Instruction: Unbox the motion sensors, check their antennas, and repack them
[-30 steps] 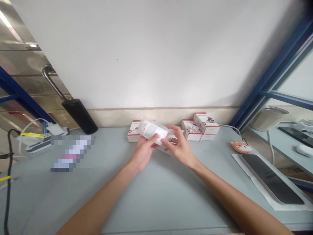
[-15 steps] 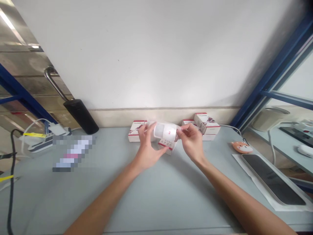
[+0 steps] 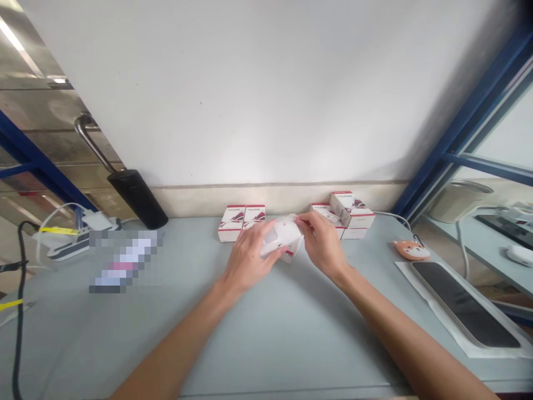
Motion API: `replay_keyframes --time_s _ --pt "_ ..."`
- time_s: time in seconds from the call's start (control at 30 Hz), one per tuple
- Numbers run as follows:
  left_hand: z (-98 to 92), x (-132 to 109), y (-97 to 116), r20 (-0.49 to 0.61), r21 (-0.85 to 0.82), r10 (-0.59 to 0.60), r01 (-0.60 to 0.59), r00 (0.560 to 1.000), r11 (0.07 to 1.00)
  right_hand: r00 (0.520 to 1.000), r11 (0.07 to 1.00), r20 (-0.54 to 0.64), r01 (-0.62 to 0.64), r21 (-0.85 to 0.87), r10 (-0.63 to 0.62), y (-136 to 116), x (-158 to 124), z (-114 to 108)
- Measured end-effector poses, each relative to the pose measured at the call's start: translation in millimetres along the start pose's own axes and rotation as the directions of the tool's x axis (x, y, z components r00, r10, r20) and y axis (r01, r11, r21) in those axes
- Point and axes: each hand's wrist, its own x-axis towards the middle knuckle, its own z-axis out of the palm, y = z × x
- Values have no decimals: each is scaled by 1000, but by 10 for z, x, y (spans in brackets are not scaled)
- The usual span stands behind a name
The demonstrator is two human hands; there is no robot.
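A white motion sensor (image 3: pixel 278 235), wrapped in a thin clear plastic bag, is held up in front of me, tilted. My left hand (image 3: pixel 248 254) is closed around its left side, thumb below and fingers above. At the bag's right end, my right hand (image 3: pixel 325 243) pinches the plastic between thumb and fingers. A small white box (image 3: pixel 292 253) with red trim stands just below and behind the sensor, mostly hidden by it and my left hand. Two white and red boxes (image 3: pixel 231 225) stand side by side behind my left hand.
More white and red boxes (image 3: pixel 353 214) are stacked by the wall at right. An orange animal-shaped case (image 3: pixel 411 250) and a phone (image 3: pixel 464 303) on a white sheet lie at the right. At left are a black cylinder (image 3: pixel 138 197), a power strip (image 3: pixel 85 241) and cables.
My left hand has turned the bagged sensor, tipping its left end down and toward me. The box pair behind is less covered. My right hand still pinches the bag's end.
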Motion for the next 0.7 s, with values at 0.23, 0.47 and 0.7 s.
replay_keyframes --time_s 0.23,0.47,0.7 --pt "-47 63 149 62 -13 -167 168 984 986 997 1000 78 -27 -6 28 3 15 -27" --pt "-100 148 164 316 -242 -445 525 838 816 987 989 102 -130 71 123 -45 11 -41" --pt "-140 179 128 620 -459 -460 770 635 443 969 930 129 -240 280 211 21 63 -58"
